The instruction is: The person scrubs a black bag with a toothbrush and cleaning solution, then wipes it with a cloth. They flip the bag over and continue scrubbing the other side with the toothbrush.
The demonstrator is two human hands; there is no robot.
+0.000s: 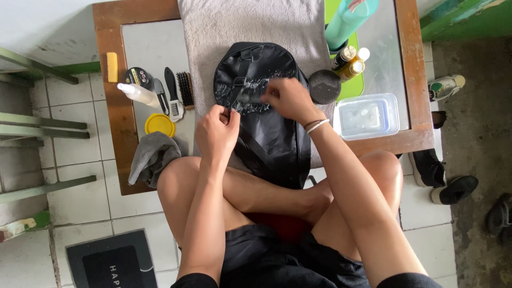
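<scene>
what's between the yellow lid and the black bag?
Head view: a strip of bare table and the grey towel's left edge separate the yellow lid from the black bag. The left hand sits just right of that gap.

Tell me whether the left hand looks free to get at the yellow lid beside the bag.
Probably yes, once it lets go: the left hand is pinching the black bag, but the yellow lid lies just to its left on the table with nothing between them.

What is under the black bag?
A grey towel lies under the black bag, spread over the table. The bag's lower end hangs toward the person's legs. What the towel is like beneath the bag is covered.
</scene>
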